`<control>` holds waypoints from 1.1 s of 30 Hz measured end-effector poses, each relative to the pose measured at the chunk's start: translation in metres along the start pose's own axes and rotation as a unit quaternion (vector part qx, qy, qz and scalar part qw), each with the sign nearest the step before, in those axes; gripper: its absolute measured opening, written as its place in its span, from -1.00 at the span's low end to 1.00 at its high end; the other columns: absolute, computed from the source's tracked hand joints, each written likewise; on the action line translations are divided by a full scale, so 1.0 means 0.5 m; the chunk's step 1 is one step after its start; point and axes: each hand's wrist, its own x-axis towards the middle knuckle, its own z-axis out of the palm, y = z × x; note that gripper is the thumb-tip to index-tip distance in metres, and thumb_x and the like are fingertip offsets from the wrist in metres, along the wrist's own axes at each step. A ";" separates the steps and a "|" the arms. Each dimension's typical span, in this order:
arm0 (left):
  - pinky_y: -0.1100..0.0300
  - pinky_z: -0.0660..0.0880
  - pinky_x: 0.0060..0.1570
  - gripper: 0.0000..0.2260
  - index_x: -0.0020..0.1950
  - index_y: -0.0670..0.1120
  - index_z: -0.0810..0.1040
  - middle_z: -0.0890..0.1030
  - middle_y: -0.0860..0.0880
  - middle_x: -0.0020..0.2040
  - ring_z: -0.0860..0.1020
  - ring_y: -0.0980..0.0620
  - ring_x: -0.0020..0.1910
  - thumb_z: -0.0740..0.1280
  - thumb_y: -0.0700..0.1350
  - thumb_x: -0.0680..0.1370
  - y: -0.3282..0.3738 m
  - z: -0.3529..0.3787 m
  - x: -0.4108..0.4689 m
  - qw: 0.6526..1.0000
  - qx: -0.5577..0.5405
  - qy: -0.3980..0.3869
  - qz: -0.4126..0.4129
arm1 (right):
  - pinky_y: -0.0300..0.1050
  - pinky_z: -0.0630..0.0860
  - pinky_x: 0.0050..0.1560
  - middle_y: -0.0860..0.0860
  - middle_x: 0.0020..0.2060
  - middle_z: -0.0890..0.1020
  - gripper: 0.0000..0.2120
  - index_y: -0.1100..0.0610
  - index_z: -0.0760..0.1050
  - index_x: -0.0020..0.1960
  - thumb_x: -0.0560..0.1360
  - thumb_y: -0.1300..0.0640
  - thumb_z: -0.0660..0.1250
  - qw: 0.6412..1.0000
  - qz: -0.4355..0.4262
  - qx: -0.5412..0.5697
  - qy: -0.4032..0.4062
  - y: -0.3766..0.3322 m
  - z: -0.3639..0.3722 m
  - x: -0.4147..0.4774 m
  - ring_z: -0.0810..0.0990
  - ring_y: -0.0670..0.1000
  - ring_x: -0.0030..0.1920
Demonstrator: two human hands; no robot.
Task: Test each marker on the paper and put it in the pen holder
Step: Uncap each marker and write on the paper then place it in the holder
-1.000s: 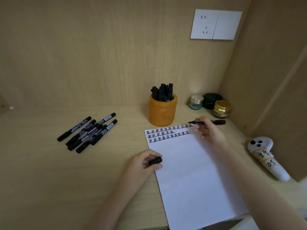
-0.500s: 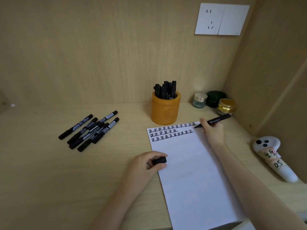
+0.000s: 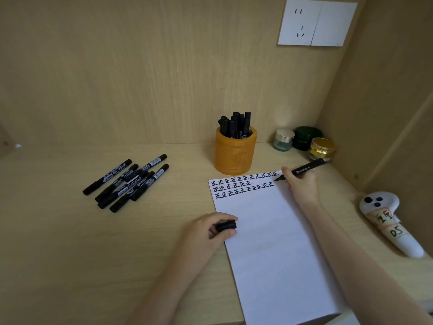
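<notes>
My right hand (image 3: 301,184) grips an uncapped black marker (image 3: 307,169), its tip on the top right corner of the white paper (image 3: 269,242). Three rows of black characters fill the paper's top edge. My left hand (image 3: 208,227) pinches the marker's black cap (image 3: 226,226) and rests at the paper's left edge. An orange pen holder (image 3: 235,153) with several black markers in it stands just beyond the paper. Several more black markers (image 3: 127,182) lie in a loose pile to the left on the wooden desk.
Three small jars (image 3: 302,141) stand in the back right corner, close behind the marker. A white controller (image 3: 389,221) with handwritten labels lies at the right by the side wall. A wall socket (image 3: 316,23) is high on the back panel.
My right hand has tilted the marker from lying level above the paper to a writing angle and brought its tip down at the end of the rows. My left hand has stayed put.
</notes>
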 end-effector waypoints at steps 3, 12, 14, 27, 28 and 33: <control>0.14 0.51 -0.02 -0.79 0.01 0.15 0.62 0.65 0.14 -0.06 0.54 0.07 -0.15 0.44 -0.12 0.44 0.001 -0.001 -0.001 1.000 0.006 -0.003 -0.002 | -0.21 0.32 -0.34 -0.05 -0.48 0.48 -0.67 0.11 0.44 -0.40 0.53 0.11 0.35 1.000 -0.006 0.000 -0.005 0.002 0.001 0.001 0.42 -0.10 -0.42; 0.12 0.51 0.00 -0.79 0.00 0.18 0.61 0.65 0.15 -0.06 0.54 0.10 -0.14 0.44 -0.11 0.44 0.002 -0.001 0.000 1.000 0.006 -0.002 0.000 | -0.40 0.33 -0.47 0.03 -0.39 0.51 -0.73 0.27 0.52 -0.22 0.55 0.09 0.33 0.999 -0.016 -0.031 0.018 0.011 0.003 0.009 0.45 -0.09 -0.37; 0.14 0.51 0.00 -0.79 0.00 0.17 0.61 0.65 0.14 -0.06 0.54 0.10 -0.15 0.43 -0.12 0.45 0.002 0.000 -0.001 1.000 0.007 -0.002 0.001 | -0.39 0.33 -0.47 0.03 -0.39 0.52 -0.72 0.28 0.53 -0.21 0.55 0.09 0.33 0.999 -0.018 -0.037 0.022 0.013 0.003 0.010 0.45 -0.08 -0.37; 0.19 0.50 -0.03 -0.79 0.00 0.15 0.62 0.65 0.18 -0.08 0.53 0.13 -0.16 0.43 -0.13 0.45 0.006 -0.002 -0.003 1.000 0.007 -0.002 0.000 | -0.28 0.35 -0.37 0.03 -0.38 0.53 -0.75 0.27 0.55 -0.21 0.55 0.11 0.32 0.999 -0.013 -0.038 0.012 0.009 0.003 0.007 0.47 -0.06 -0.34; 0.19 0.50 -0.03 -0.79 0.01 0.15 0.62 0.65 0.18 -0.08 0.53 0.13 -0.16 0.43 -0.13 0.45 0.006 -0.003 -0.004 1.000 0.008 -0.002 -0.001 | -0.25 0.35 -0.37 0.03 -0.40 0.51 -0.75 0.26 0.53 -0.24 0.54 0.13 0.32 0.999 -0.012 -0.039 0.013 0.009 0.003 0.007 0.45 -0.03 -0.35; 0.16 0.51 -0.02 -0.79 0.01 0.16 0.61 0.65 0.16 -0.07 0.53 0.12 -0.16 0.43 -0.13 0.45 0.005 -0.002 -0.004 1.000 0.009 -0.003 0.002 | -0.33 0.31 -0.43 0.08 -0.37 0.49 -0.78 0.30 0.50 -0.24 0.52 0.18 0.30 0.999 -0.017 -0.048 0.020 0.011 0.002 0.009 0.41 -0.03 -0.36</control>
